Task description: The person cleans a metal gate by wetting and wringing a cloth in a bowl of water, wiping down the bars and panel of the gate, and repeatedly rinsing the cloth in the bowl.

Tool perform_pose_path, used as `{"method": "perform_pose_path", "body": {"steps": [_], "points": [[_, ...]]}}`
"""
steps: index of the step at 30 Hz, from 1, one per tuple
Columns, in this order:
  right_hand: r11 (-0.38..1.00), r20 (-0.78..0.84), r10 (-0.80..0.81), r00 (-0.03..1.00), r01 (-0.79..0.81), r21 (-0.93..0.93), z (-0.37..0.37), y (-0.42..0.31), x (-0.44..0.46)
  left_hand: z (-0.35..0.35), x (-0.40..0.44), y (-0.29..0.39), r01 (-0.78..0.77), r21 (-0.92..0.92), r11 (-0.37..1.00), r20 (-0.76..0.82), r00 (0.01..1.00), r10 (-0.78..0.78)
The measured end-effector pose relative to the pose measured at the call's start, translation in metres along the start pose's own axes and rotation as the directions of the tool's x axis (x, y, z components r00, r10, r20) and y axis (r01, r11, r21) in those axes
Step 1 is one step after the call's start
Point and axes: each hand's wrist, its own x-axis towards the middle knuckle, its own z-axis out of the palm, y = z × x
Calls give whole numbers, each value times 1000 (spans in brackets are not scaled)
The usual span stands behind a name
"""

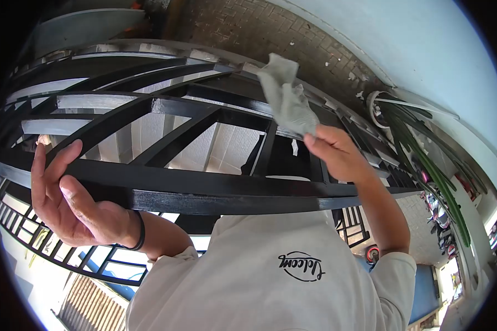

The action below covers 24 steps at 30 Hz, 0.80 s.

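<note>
the right hand [341, 157] has its thumb and fingers closed together on one end of a crumpled pale cloth [287, 99]. the rest of the cloth sticks out past the fingertips, over the right half of a black barred frame [176, 139], reaching toward its far edge; i cannot tell if it touches the bars. the left hand [85, 207], a black band [141, 231] at its wrist, is at the left end of the frame's near edge, palm turned up, thumb and fingers apart and slightly curled, holding nothing. whether those fingers touch the near rail [232, 203] cannot be told. beyond the frame's right end are long green leaves [428, 160]; past its far edge lies paved floor [270, 27].
</note>
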Motion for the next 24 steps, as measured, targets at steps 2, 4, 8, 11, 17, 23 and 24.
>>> {"method": "perform_pose_path", "body": {"steps": [2, 4, 8, 11, 17, 23, 24], "points": [[888, 210, -377, 902, 417, -195, 28, 15, 33, -7, -1, -4, -6, -65, 998, 56, 998, 10], [918, 277, -337, 900, 379, -115, 29, 18, 40, -9, 0, -3, -19, -4, 1000, 71, 997, 19], [899, 355, -95, 930, 233, -371, 1, 64, 46, -15, 3, 0, -28, 4, 1000, 128, 991, 27], [937, 224, -91, 970, 159, -310, -1, 94, 64, -17, 0, 3, 13, 54, 998, 148, 989, -21], [976, 189, -202, 961, 214, -45, 40, 31, 113, -9, -1, 10, 74, 66, 995, 72, 994, -78], [902, 217, -47, 975, 135, -411, 2, 49, 117, -5, 2, 17, 168, 85, 982, 50, 984, -173], [941, 175, 39, 984, 23, -337, -17, 75, 115, -6, 2, 17, 169, 86, 982, 48, 984, -173]]}}
